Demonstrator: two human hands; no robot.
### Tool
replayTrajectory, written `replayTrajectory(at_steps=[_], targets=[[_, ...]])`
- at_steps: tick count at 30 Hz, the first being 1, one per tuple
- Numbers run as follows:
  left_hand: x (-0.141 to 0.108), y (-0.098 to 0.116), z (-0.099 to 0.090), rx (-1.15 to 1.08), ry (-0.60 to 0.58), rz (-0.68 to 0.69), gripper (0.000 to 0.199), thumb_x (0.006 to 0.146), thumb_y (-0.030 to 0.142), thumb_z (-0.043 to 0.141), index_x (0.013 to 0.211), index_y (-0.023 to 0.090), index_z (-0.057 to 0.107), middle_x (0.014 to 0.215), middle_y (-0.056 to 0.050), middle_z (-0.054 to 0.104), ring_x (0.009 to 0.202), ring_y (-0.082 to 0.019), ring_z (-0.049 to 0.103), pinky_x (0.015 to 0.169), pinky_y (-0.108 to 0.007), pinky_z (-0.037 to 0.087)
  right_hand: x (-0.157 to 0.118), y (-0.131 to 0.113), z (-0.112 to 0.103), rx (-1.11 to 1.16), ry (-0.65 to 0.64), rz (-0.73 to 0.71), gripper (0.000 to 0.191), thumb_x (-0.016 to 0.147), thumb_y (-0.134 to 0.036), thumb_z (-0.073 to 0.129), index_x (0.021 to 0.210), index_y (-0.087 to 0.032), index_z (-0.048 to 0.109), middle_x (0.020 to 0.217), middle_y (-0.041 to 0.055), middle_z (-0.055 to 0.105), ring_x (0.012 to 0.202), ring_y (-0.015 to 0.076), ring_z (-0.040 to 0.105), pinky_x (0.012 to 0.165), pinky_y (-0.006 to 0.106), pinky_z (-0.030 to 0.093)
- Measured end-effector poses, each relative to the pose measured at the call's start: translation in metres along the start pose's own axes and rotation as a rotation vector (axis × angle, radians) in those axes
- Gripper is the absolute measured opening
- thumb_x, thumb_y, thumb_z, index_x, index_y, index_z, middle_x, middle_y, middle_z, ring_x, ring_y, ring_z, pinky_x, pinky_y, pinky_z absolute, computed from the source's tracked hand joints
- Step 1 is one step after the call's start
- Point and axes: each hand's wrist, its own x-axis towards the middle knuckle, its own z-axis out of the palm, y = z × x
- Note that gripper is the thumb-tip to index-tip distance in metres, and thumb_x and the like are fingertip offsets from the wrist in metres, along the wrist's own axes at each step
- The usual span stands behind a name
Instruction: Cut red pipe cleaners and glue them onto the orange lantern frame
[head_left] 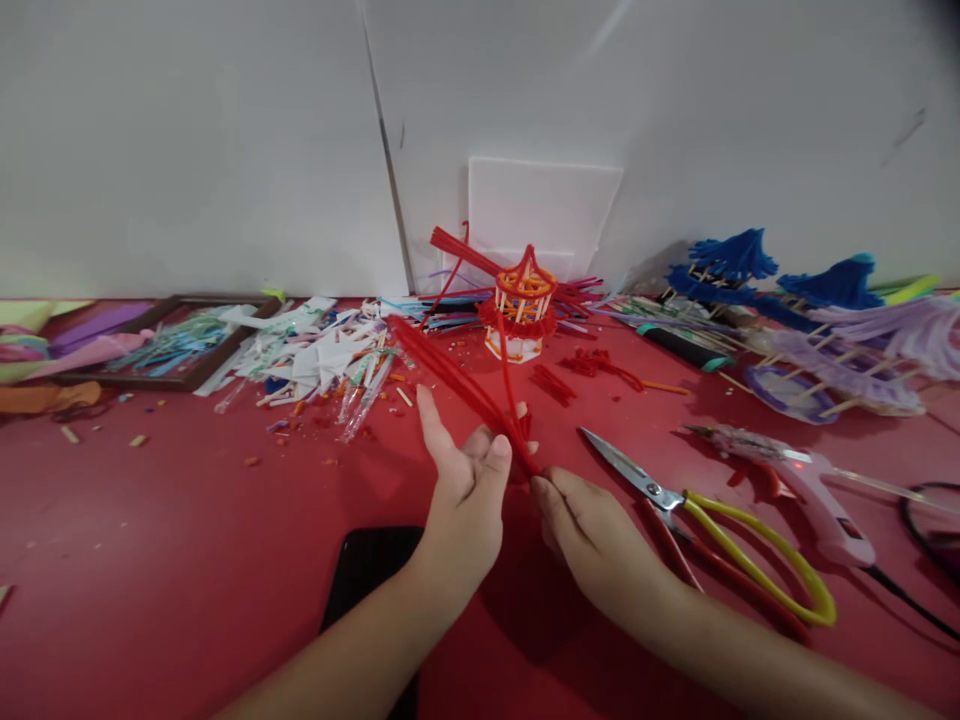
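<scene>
A bundle of long red pipe cleaners (457, 376) slants across the middle, its far ends fanned out to the left. My right hand (589, 520) pinches the near end of the bundle between thumb and fingers. Beside it, my left hand (469, 480) has its index finger stretched out and its thumb raised, with the red stems passing behind the thumb and over the other fingers. One red stem stands up apart from the rest. Behind the hands is a small orange, red and white tower model (525, 300).
Scissors (655, 490) and pliers with red handles lie right of my hands, then a pink glue gun (825, 500). A black phone (375, 570) is under my left forearm. Scraps (322, 350), a framed tray (210, 370) and blue-roofed models (727, 260) line the back.
</scene>
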Motion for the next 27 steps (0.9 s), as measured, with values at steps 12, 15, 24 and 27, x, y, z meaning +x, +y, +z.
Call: replayTrajectory(at_steps=[12, 15, 24, 27], targets=[[0.004, -0.006, -0.010, 0.072, -0.025, 0.039, 0.027, 0.087, 0.026, 0.056, 0.112, 0.023, 0.065, 0.093, -0.003, 0.068, 0.073, -0.011, 0.062, 0.070, -0.024, 0.052, -0.002, -0.004, 0.000, -0.122, -0.023, -0.116, 0.026, 0.092, -0.022, 0.033, 0.066, -0.022, 0.037, 0.058, -0.0013, 0.048, 0.048, 0.0114, 0.040, 0.046, 0.024, 0.033], [0.005, -0.005, -0.011, 0.064, -0.050, 0.009, 0.035, 0.086, 0.024, 0.057, 0.121, 0.025, 0.060, 0.099, -0.003, 0.067, 0.080, -0.012, 0.065, 0.077, -0.026, 0.053, -0.002, -0.004, -0.001, -0.115, 0.015, -0.133, 0.028, 0.094, -0.023, 0.032, 0.066, -0.022, 0.036, 0.058, -0.0014, 0.048, 0.048, 0.0112, 0.041, 0.047, 0.023, 0.034], [0.000, -0.005, -0.002, -0.138, -0.042, -0.186, 0.083, 0.077, 0.020, 0.070, 0.144, 0.035, 0.022, 0.121, -0.006, 0.062, 0.101, -0.016, 0.064, 0.090, -0.035, 0.050, 0.002, 0.000, -0.011, -0.214, 0.133, -0.124, 0.029, 0.094, -0.023, 0.035, 0.064, -0.023, 0.036, 0.056, -0.0024, 0.045, 0.047, 0.0117, 0.040, 0.047, 0.025, 0.032], [0.002, -0.008, -0.006, -0.174, -0.153, -0.222, 0.042, 0.084, 0.029, 0.063, 0.124, 0.019, 0.055, 0.115, -0.011, 0.067, 0.105, -0.020, 0.062, 0.093, -0.036, 0.048, 0.003, 0.000, -0.013, -0.230, 0.133, -0.143, 0.027, 0.093, -0.022, 0.036, 0.066, -0.023, 0.036, 0.058, -0.0021, 0.046, 0.048, 0.0116, 0.040, 0.047, 0.025, 0.032]])
